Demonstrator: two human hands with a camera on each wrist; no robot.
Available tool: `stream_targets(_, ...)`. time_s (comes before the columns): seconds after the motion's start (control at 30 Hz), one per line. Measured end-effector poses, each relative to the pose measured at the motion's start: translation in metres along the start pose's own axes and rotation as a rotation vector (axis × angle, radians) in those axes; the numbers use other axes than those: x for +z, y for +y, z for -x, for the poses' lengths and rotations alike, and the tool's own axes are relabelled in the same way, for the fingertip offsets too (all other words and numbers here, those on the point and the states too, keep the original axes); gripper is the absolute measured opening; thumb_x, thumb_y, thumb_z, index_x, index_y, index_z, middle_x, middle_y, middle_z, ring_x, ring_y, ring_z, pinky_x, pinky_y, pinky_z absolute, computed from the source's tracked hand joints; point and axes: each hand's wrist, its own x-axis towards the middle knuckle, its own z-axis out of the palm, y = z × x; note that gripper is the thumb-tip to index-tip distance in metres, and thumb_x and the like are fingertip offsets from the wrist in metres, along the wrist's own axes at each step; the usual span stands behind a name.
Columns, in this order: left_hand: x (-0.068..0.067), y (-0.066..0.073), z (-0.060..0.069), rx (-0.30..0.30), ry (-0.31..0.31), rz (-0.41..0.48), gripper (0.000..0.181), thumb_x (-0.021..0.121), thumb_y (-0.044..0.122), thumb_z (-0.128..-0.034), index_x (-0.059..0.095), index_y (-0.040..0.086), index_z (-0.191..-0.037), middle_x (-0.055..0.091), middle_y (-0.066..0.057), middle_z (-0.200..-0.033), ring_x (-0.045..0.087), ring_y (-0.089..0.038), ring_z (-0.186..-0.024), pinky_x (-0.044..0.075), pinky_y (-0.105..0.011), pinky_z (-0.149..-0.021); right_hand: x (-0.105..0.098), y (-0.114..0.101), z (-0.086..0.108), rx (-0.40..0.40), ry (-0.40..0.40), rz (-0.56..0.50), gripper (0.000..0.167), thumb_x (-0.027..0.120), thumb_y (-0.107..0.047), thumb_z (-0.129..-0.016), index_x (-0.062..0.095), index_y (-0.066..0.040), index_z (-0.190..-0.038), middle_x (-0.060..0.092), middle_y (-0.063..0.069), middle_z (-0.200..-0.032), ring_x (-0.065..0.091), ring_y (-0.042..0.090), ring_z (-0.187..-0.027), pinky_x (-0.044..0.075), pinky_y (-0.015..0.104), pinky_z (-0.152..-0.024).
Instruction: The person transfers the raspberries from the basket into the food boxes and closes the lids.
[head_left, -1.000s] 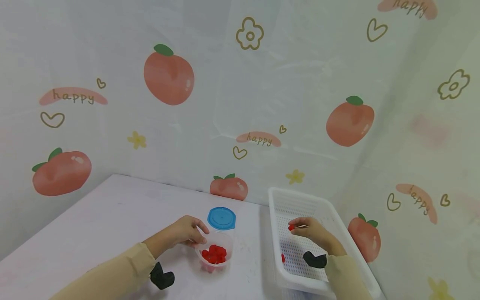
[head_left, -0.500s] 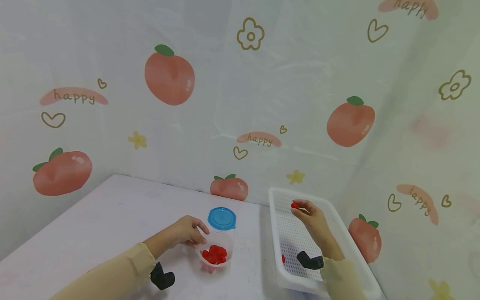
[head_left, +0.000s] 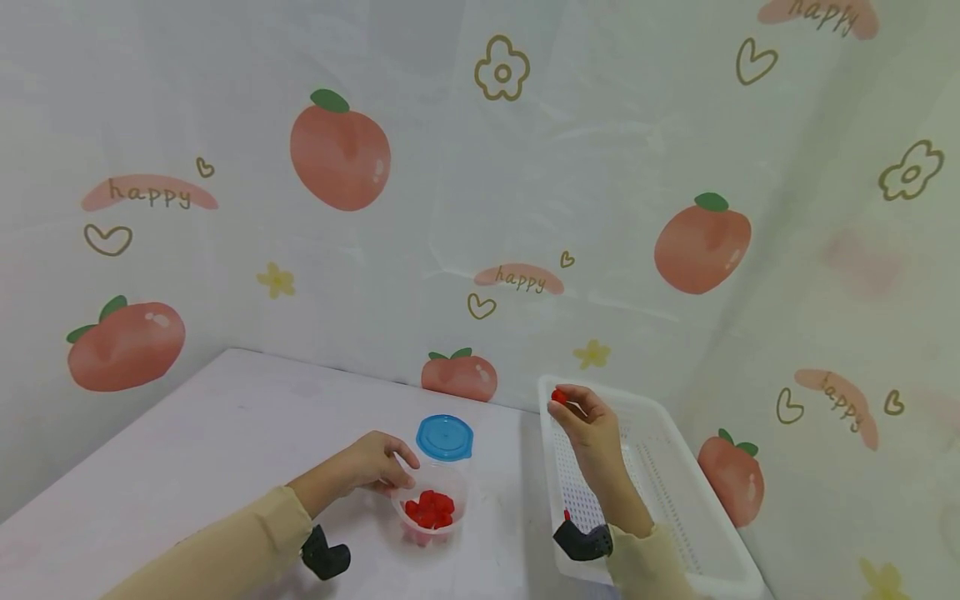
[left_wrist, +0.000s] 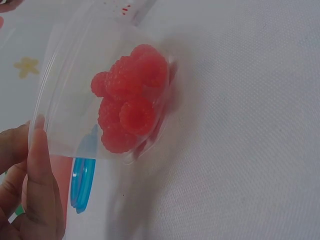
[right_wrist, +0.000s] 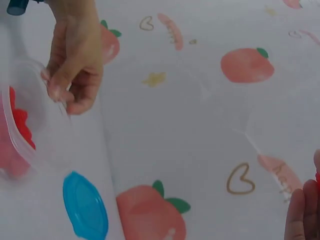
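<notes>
A clear plastic tub (head_left: 437, 477) stands on the table with several red raspberries (left_wrist: 125, 90) inside. My left hand (head_left: 367, 461) pinches its rim between thumb and fingers, as the left wrist view shows closely. Over the left edge of a white perforated basket (head_left: 548, 454), my right hand (head_left: 594, 433) holds a single raspberry (head_left: 558, 397) between thumb and fingertips. In the right wrist view just part of the right hand (right_wrist: 303, 210) shows, at the right edge. Another red piece (head_left: 567, 515) lies in the basket, mostly hidden behind the black wrist mount.
Behind the tub lies a blue lid (head_left: 445, 437), flat on the white table (head_left: 247, 417). A fruit-printed curtain (head_left: 420, 183) hangs along the back and the right side. A black wrist mount (head_left: 325, 554) sits under the left sleeve.
My right hand has lifted the raspberry from inside the basket and carried it up, then left to the basket's edge. The left hand and the tub have stayed in place.
</notes>
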Motion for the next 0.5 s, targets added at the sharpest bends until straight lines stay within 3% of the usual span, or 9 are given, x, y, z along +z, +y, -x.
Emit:
stream_targets(0.2,0.0,0.0,0.0,-0.002,-0.002,0.001,0.022,0.081,0.005,-0.0744,0.07,0.008,-0.093,0.061,-0.009,-0.08,0.057,-0.021,-0.065,0.056,-0.025,-0.058,0.029,0.003,0.014,-0.014,0.013,-0.053,0.025,0.067,0.008,-0.084,0.066,-0.012,-0.099,0.061,-0.003,-0.098,0.062,0.01,-0.089,0.053,0.02,-0.087)
stream_targets(0.5,0.0,0.001,0.001,-0.005,-0.002,-0.006,0.022,0.081,0.005,-0.0741,0.07,0.008,-0.093,0.06,-0.009,-0.082,0.057,-0.021,-0.066,0.056,-0.025,-0.058,0.06,0.021,0.037,0.004,0.013,0.006,0.02,0.07,-0.002,-0.085,0.065,-0.009,-0.103,0.062,0.0,-0.102,0.063,0.013,-0.093,0.054,0.021,-0.087)
